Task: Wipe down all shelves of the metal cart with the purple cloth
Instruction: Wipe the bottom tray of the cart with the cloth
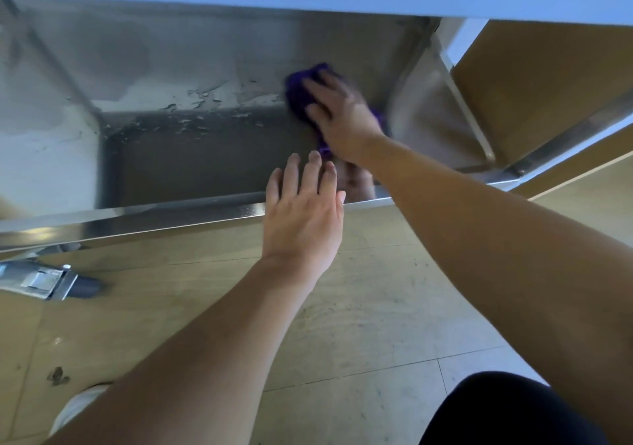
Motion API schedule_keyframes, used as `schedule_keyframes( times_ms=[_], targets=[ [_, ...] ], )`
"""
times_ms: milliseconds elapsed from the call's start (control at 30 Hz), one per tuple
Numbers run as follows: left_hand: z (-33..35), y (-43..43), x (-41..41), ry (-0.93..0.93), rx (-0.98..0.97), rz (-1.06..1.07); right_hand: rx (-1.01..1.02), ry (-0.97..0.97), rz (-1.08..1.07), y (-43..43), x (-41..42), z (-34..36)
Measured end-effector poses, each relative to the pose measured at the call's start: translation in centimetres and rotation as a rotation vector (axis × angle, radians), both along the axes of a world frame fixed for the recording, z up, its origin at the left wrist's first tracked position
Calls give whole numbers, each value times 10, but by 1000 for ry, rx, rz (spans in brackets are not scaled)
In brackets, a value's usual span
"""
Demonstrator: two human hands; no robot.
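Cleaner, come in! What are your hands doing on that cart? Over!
Right hand presses purple cloth flat on the shelf. Left hand open, fingers over the shelf's front rim. Water drops left of the cloth, nothing blocking the wipe.

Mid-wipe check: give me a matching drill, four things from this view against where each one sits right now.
Things:
1. purple cloth
2. left hand
3. caster wheel
4. water droplets

Places:
A. at the lower left, below the shelf
B. pressed under the right hand
C. fingers straight, over the front rim of the shelf
D. scattered on the shelf, left of the cloth

Pairs: 1-B, 2-C, 3-A, 4-D
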State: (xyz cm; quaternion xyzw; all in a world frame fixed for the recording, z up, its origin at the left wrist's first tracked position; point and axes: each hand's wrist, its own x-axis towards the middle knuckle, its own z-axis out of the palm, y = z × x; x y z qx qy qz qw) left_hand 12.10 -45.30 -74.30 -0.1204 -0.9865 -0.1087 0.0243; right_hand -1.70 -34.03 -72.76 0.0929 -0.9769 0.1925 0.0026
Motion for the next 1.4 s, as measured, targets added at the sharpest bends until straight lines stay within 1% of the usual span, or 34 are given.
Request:
schedule_keyframes(
  times_ms=[33,67,133,200,267,367,433,467,500,567,633,667,700,733,767,833,933,1000,1033,1067,1133,1200,1233,1300,1400],
  targets=[
    [1,-1,0,5,1,-4,-19,-25,152,-15,1,1],
    [1,-2,0,12,3,-14,-36,-45,243,-23,2,0],
    [2,-8,2,17,18,-46,-69,-20,257,-22,5,-1],
    [3,-22,4,22,42,-48,-78,64,147,-8,4,-3],
    [2,-44,9,53,43,11,-42,96,-49,8,0,-4],
    [-2,-81,18,123,-12,197,-17,19,-355,14,-9,-4],
    [-4,-99,23,152,-39,304,20,-19,-458,-10,-11,-4],
    [-6,-103,25,157,-45,317,55,-11,-437,-30,-10,-4],
    [-8,-105,26,158,-48,311,70,12,-354,-54,-8,-4],
    [-10,-104,27,152,-40,304,34,58,-50,-103,0,-3],
    [-10,-101,25,142,-25,321,-21,42,285,-134,8,-1],
    [-10,-101,26,137,-25,324,-47,24,404,-138,8,1],
    [-10,-101,26,135,-27,320,-68,13,464,-134,6,2],
    [-11,-101,27,137,-28,311,-91,13,465,-124,4,2],
    [-12,-102,27,140,-25,303,-110,25,414,-110,1,1],
    [-13,-102,26,143,-12,290,-112,60,201,-71,-10,-1],
    [-14,-99,25,147,-15,284,-48,53,-199,-28,-21,-2],
    [-13,-95,25,151,-28,298,1,25,-333,-34,-17,-3],
    [-12,-93,26,146,-34,310,15,28,-330,-45,-11,-3],
    [-10,-91,26,137,-41,322,16,45,-273,-61,-2,-4],
    [-8,-88,25,116,-57,345,1,94,-27,-91,19,-7],
    [-5,-86,26,99,-70,357,-4,89,225,-105,36,-9],
    [-3,-85,26,94,-72,359,-5,72,298,-102,38,-7],
    [0,-83,26,88,-69,356,-22,52,319,-85,35,-2],
    [2,-78,27,97,-64,286,-35,59,160,-37,29,0]
  ],
)
